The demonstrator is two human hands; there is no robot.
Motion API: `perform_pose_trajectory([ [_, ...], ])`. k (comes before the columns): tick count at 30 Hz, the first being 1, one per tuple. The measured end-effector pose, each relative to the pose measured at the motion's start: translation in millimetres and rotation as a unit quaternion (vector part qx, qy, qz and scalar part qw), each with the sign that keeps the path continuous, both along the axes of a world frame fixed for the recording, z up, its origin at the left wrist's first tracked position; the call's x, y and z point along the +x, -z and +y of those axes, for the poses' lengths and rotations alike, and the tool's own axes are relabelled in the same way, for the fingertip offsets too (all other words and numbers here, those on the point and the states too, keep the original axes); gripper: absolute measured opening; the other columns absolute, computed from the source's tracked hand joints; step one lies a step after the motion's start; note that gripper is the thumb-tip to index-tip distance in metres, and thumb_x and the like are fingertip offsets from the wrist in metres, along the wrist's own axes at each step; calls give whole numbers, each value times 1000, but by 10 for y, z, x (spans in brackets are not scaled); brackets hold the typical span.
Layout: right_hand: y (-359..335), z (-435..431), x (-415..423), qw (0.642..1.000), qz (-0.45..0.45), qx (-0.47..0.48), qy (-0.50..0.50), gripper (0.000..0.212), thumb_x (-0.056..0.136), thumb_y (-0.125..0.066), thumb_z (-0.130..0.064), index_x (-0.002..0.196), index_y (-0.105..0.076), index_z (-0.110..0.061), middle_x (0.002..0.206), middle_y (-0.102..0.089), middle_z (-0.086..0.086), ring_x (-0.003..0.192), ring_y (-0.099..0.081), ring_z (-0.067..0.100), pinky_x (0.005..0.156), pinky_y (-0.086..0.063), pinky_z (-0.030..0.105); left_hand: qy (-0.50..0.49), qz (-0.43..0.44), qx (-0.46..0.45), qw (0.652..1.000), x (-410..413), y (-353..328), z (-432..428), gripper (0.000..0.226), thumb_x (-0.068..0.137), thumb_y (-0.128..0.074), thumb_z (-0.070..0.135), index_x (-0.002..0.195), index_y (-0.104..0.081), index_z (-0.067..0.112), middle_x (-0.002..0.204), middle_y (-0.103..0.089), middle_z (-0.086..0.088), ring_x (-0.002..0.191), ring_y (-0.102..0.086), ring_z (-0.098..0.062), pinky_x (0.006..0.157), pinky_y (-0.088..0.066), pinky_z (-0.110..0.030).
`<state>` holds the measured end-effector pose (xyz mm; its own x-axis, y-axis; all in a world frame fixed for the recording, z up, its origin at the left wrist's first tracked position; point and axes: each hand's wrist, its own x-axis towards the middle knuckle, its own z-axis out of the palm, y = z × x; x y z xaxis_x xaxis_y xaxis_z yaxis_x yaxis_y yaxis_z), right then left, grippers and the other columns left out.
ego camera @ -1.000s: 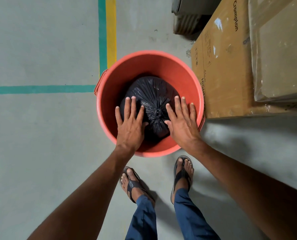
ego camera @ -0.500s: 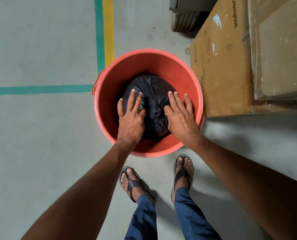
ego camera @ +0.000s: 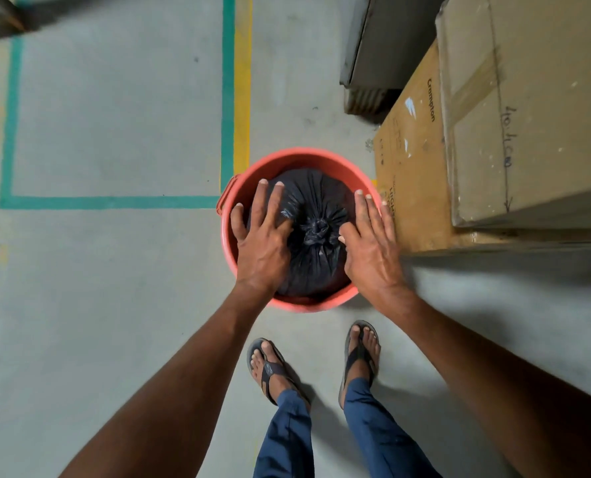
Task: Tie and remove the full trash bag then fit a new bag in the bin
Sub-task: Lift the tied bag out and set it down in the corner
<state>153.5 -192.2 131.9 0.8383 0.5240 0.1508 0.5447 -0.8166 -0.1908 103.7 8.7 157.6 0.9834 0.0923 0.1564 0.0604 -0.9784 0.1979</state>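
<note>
So, left hand (ego camera: 263, 243) lay flat on the left flank of the black trash bag (ego camera: 318, 267), fingers straight and spread, gripping nothing. Bag sat inside the orange bin (ego camera: 313, 305), knot (ego camera: 316, 232) up and centred between the hands. Tying looked done, lift-out not yet. Right hand (ego camera: 369, 246) mirrored it on the right flank, fingers straight, also empty. Likely bracing both sides to squeeze and raise it. Cardboard box (ego camera: 414, 201) stood just beside the bin's right.
</note>
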Motion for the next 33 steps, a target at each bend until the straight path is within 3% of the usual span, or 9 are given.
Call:
perform_pose_trajectory([
  [5, -1084, -51, -107, 1000, -20, 2, 7, 19, 83, -60, 3, 97, -60, -9, 162, -27, 28, 152, -24, 44, 124, -15, 60, 31, -41, 18, 999, -68, -1047, -57, 27, 81, -48, 17, 92, -72, 20, 164, -34, -9, 155, -19, -30, 120, -7, -52],
  [10, -2207, -192, -265, 999, -2, 29, 18, 24, 78, -69, 8, 91, -62, -11, 162, -26, 28, 154, -16, 46, 123, -11, 65, 40, -61, 73, 995, -316, -2127, -195, 18, 85, -55, 18, 92, -70, 25, 169, -23, -4, 159, -9, -25, 126, 5, -50],
  [17, -3373, -526, -802, 996, -42, 72, 37, 24, 78, -66, 11, 89, -59, -10, 161, -30, 27, 155, -17, 42, 126, -7, 58, 81, -111, 59, 989, -752, -3226, -474, 12, 90, -59, 13, 95, -69, 17, 167, -28, -9, 159, -4, -27, 127, 4, -50],
  [21, -3810, -779, -1207, 993, -57, 77, 63, 19, 84, -63, 9, 90, -61, -9, 162, -30, 25, 155, -18, 42, 126, -11, 60, 110, -135, -10, 985, -926, -3586, -675, 15, 88, -65, 6, 100, -67, 14, 166, -28, -6, 159, -10, -29, 128, -5, -52],
  [27, -4271, -1340, -1946, 979, -32, 102, 176, 16, 89, -64, 4, 92, -60, -11, 160, -34, 23, 152, -28, 39, 123, -21, 60, 166, -118, -160, 966, -1201, -3957, -1290, 25, 81, -67, -8, 101, -68, 7, 139, -63, -13, 143, -45, -34, 114, -35, -50],
  [33, -4575, -2002, -2569, 943, -62, 121, 304, 8, 91, -64, 2, 91, -66, -6, 155, -43, 24, 148, -36, 41, 121, -26, 60, 226, -102, -325, 913, -1349, -4236, -2209, 34, 71, -64, -19, 95, -70, 4, 123, -71, -10, 136, -53, -30, 108, -39, -42],
])
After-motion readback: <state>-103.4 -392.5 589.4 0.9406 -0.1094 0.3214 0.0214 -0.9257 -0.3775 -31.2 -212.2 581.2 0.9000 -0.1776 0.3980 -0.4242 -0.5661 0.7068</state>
